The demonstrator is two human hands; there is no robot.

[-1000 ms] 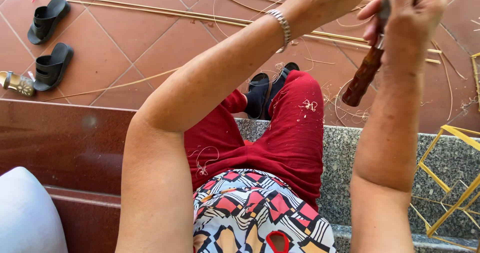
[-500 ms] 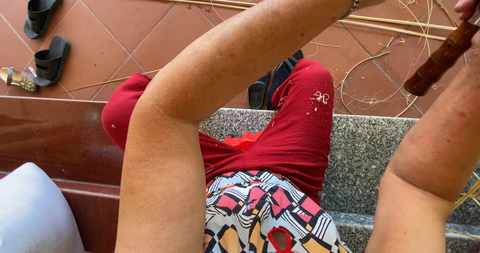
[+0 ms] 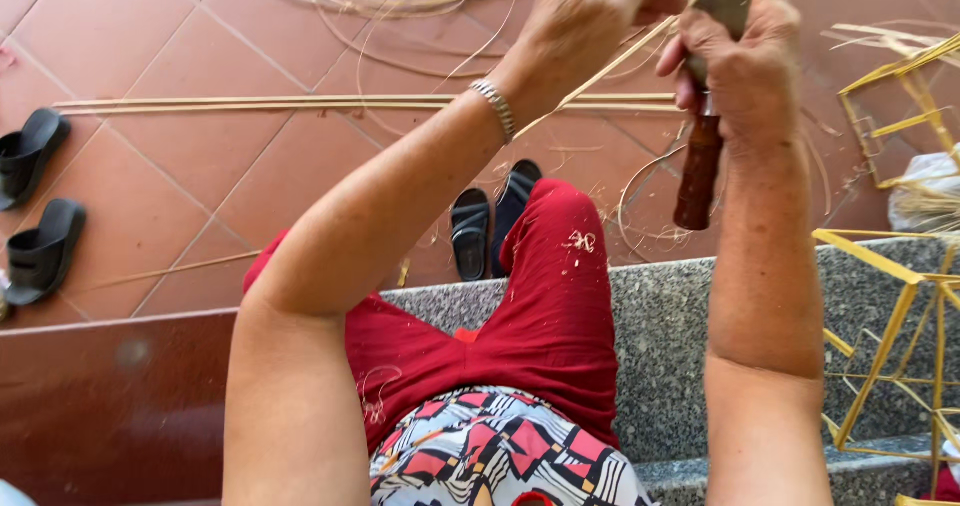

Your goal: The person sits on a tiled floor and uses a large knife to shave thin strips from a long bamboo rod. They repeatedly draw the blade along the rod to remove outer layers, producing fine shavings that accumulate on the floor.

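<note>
My right hand (image 3: 735, 61) grips a knife with a dark brown wooden handle (image 3: 697, 171) that hangs below the fist; its blade points up and runs out of the top of the view. My left hand (image 3: 590, 11), with a metal bracelet (image 3: 495, 108) on the wrist, pinches a thin pale bamboo strip (image 3: 610, 66) right beside the blade. Both hands are raised close together above my knees, which are in red trousers (image 3: 545, 296). The strip's upper end is hidden by the fingers.
I sit on a grey granite step (image 3: 660, 336) over a red tiled floor (image 3: 200, 176). Long bamboo strips (image 3: 300, 103) and shavings lie on the tiles. Black sandals (image 3: 40, 251) sit at the left, another pair (image 3: 470, 231) at my feet. Yellow bamboo frames (image 3: 890, 336) stand at the right.
The view has tilted up and both hands have come back into view together, near the top centre. The knife handle has swung from slanted to nearly upright.
</note>
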